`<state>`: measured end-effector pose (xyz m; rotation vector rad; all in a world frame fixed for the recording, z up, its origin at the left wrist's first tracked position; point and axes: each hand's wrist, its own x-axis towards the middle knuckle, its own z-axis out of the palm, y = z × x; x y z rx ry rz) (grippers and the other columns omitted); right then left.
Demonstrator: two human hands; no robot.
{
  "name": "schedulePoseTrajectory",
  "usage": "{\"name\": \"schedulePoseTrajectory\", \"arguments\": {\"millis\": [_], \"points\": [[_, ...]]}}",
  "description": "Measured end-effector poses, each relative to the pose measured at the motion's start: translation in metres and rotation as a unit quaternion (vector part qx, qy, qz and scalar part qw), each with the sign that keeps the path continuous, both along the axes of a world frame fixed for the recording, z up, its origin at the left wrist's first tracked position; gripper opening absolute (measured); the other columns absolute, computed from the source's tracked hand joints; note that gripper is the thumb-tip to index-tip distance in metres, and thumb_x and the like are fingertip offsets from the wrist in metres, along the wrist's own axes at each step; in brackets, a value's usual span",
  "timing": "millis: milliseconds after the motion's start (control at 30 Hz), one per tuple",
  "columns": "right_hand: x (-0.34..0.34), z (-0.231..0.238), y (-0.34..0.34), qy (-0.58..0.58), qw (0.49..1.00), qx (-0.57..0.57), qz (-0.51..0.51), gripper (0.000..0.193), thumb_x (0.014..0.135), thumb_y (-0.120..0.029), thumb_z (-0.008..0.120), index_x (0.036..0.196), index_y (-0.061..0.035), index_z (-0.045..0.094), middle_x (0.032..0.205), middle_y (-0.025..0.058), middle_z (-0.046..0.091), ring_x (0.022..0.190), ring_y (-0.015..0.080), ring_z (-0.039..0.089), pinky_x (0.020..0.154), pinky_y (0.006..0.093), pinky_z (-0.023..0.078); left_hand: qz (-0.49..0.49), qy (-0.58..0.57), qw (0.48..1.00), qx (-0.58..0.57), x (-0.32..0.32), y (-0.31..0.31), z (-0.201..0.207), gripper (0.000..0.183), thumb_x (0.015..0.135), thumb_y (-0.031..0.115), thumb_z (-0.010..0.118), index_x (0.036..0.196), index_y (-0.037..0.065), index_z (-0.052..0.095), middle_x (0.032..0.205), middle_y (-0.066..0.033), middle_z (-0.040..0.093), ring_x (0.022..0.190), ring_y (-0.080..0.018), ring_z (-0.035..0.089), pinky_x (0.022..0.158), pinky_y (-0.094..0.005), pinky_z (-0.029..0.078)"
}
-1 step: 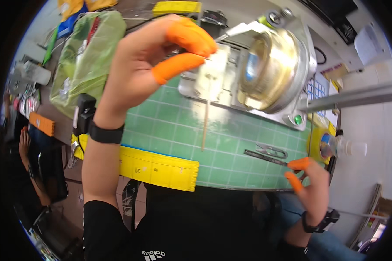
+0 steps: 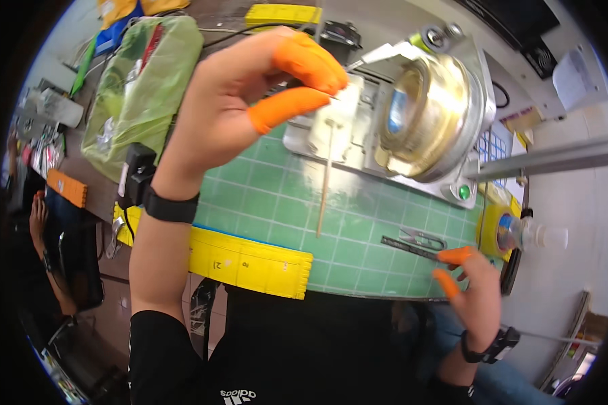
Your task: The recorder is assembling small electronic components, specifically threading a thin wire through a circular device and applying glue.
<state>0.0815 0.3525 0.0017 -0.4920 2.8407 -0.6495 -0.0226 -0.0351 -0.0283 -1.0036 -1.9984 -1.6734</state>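
Note:
My left hand, orange covers on its fingertips, is raised over the left end of a metal fixture. Its thumb and fingers pinch together; a tiny dark thing may show between them, too small to name. Below lies a pale block with a thin wooden stick reaching down onto the green cutting mat. At the lower right, my right hand, also in orange finger covers, has thumb and index finger apart. Its index fingertip is at the near end of dark tweezers. Small thread snips lie beside them.
A large transparent, yellowish reel stands on the fixture. Yellow rulers line the mat's front edge. A clear bottle is at right, a green bag at left. Another person's hand shows far left.
My right hand has moved left, closer over the tweezers' end. My left hand has shifted slightly right, still pinching. The whole view has shifted a little.

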Motion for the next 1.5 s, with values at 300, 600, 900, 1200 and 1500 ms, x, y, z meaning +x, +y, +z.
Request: {"name": "schedulePoseTrajectory", "arguments": {"millis": [300, 600, 900, 1200, 1500], "points": [[-0.003, -0.021, -0.021, -0.064, 0.995, 0.034, 0.069, 0.023, 0.079, -0.001, 0.080, 0.095, -0.0011, 0.065, 0.096, 0.0161, 0.063, 0.086, 0.0402, 0.065, 0.074, 0.0467, 0.053, 0.027, -0.023, 0.999, -0.037, 0.005, -0.004, 0.008, 0.014, 0.089, -0.005, 0.076, 0.100, -0.003, 0.068, 0.104, -0.0149, 0.070, 0.104, -0.0268, 0.069, 0.092, -0.0368, 0.054], [-0.022, 0.002, -0.049, -0.175, 0.967, 0.056, 0.177, 0.028, 0.076, 0.001, 0.071, 0.102, -0.0025, 0.060, 0.092, 0.0179, 0.060, 0.080, 0.0378, 0.064, 0.069, 0.0454, 0.053, 0.021, -0.021, 1.000, -0.009, 0.003, -0.005, 0.003, 0.016, 0.089, -0.003, 0.077, 0.101, -0.003, 0.068, 0.106, -0.0126, 0.071, 0.103, -0.0236, 0.069, 0.091, -0.0337, 0.055], [-0.068, 0.066, -0.066, 0.140, 0.804, -0.549, 0.178, 0.037, 0.092, -0.025, 0.076, 0.105, 0.0050, 0.058, 0.067, 0.0123, 0.055, 0.053, 0.0193, 0.057, 0.041, 0.0314, 0.045, 0.015, -0.010, 1.000, 0.008, 0.003, -0.002, 0.007, 0.016, 0.088, -0.001, 0.080, 0.100, -0.003, 0.069, 0.106, -0.0116, 0.073, 0.103, -0.0225, 0.071, 0.091, -0.0324, 0.058], [-0.113, 0.051, -0.130, 0.331, 0.886, -0.223, 0.236, 0.024, 0.103, -0.008, 0.067, 0.117, 0.0102, 0.062, 0.103, 0.0250, 0.076, 0.070, 0.0127, 0.064, 0.100, 0.0371, 0.049, 0.027, 0.012, 1.000, -0.004, 0.002, -0.006, 0.003, 0.016, 0.087, -0.001, 0.080, 0.098, -0.002, 0.068, 0.103, -0.0126, 0.072, 0.099, -0.0239, 0.072, 0.087, -0.0324, 0.058], [-0.115, 0.048, -0.139, 0.315, 0.892, -0.218, 0.239, 0.016, 0.099, -0.002, 0.067, 0.111, 0.0095, 0.065, 0.087, 0.0138, 0.070, 0.077, 0.0195, 0.068, 0.111, 0.0545, 0.049, 0.028, 0.000, 1.000, 0.004, 0.002, -0.006, 0.002, 0.015, 0.088, -0.001, 0.079, 0.098, -0.002, 0.067, 0.104, -0.0122, 0.072, 0.099, -0.0224, 0.072, 0.088, -0.0321, 0.059]]}}
